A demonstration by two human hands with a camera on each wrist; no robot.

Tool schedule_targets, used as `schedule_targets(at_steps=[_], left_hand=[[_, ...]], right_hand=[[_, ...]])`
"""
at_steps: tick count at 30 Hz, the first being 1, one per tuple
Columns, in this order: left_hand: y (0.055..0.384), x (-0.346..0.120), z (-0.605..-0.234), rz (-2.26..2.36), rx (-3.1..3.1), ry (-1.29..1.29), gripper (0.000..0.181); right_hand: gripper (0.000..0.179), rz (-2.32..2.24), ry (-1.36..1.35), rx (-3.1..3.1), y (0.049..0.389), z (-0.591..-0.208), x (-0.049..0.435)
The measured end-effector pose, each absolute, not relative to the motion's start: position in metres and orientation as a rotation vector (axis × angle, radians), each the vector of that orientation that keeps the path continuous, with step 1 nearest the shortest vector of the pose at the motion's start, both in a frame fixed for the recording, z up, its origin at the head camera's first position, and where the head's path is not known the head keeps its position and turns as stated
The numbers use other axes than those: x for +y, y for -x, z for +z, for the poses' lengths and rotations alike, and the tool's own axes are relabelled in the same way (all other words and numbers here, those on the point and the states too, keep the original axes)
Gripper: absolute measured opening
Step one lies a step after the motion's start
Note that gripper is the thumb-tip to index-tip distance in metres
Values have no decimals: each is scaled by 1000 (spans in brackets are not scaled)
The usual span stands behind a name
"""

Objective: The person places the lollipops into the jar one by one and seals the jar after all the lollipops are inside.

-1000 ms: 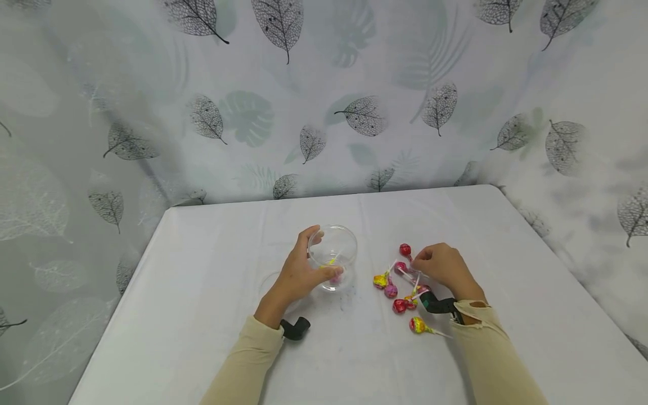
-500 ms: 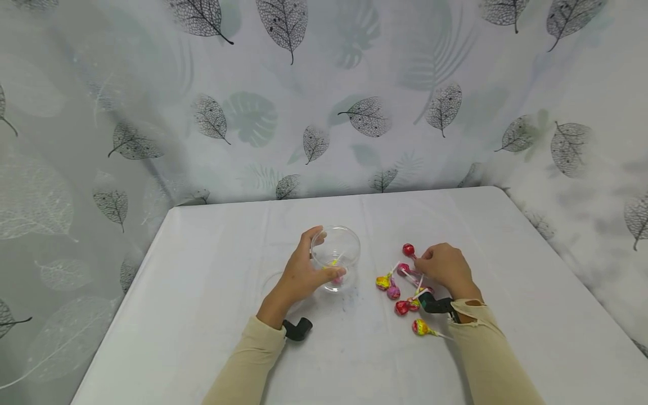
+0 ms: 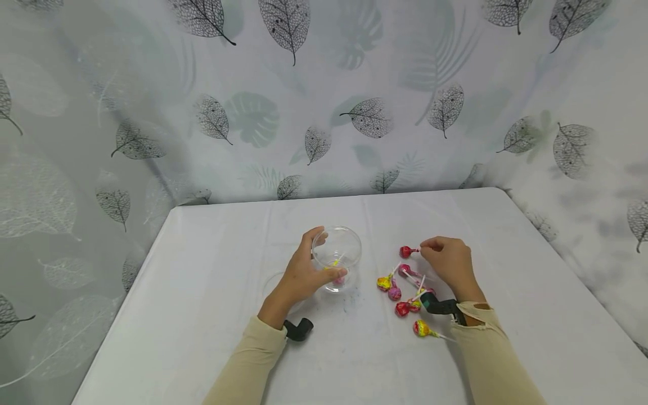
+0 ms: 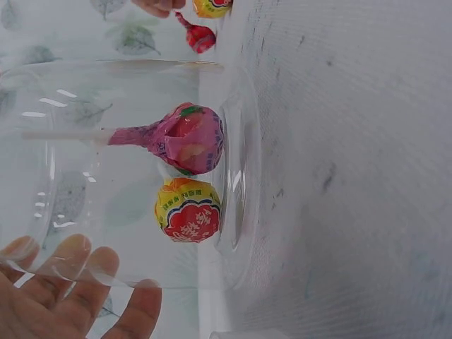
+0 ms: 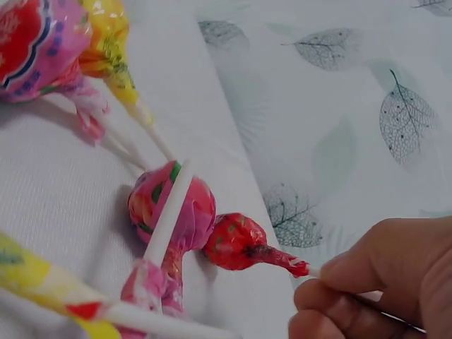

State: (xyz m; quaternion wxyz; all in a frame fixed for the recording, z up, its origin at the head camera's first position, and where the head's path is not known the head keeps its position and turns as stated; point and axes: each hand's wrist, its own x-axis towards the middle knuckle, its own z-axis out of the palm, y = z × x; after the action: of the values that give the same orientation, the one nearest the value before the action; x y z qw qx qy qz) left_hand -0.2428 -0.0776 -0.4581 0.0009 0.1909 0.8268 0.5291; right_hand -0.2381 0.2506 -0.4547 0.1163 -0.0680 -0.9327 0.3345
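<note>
My left hand [image 3: 306, 275] grips a clear plastic jar [image 3: 336, 247] standing on the white table. Inside the jar, the left wrist view shows a pink lollipop [image 4: 187, 139] with its stick pointing up and a yellow-and-red lollipop [image 4: 188, 210] beside it. My right hand [image 3: 448, 261] pinches the white stick of a red lollipop [image 3: 406, 252] between thumb and index finger. In the right wrist view that red lollipop [image 5: 238, 241] appears right behind a pink lollipop [image 5: 173, 206].
Several wrapped lollipops lie in a loose pile between jar and right hand, among them a yellow one [image 3: 384, 283] and a red one [image 3: 402, 309]. Nearest the front is a yellow-and-red lollipop [image 3: 421, 328]. A clear round lid [image 3: 270, 281] lies partly behind my left wrist.
My right hand has taken the red lollipop's stick and shifted slightly up and back; the lollipop has turned so its stick points right. The left hand keeps its hold on the jar.
</note>
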Motion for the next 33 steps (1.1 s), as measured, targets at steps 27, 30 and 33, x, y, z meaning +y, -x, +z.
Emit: schedule_targets(at_steps=[27, 30, 33], left_hand=[[244, -79, -460, 1642, 2615, -625, 100], [244, -79, -460, 1637, 2614, -625, 101], [244, -79, -460, 1635, 2615, -621, 101]], right_hand=[[32, 1498, 230, -2350, 234, -427, 230], [30, 1516, 239, -2326, 233, -424, 227], [29, 1533, 244, -2308, 233, -421, 224]])
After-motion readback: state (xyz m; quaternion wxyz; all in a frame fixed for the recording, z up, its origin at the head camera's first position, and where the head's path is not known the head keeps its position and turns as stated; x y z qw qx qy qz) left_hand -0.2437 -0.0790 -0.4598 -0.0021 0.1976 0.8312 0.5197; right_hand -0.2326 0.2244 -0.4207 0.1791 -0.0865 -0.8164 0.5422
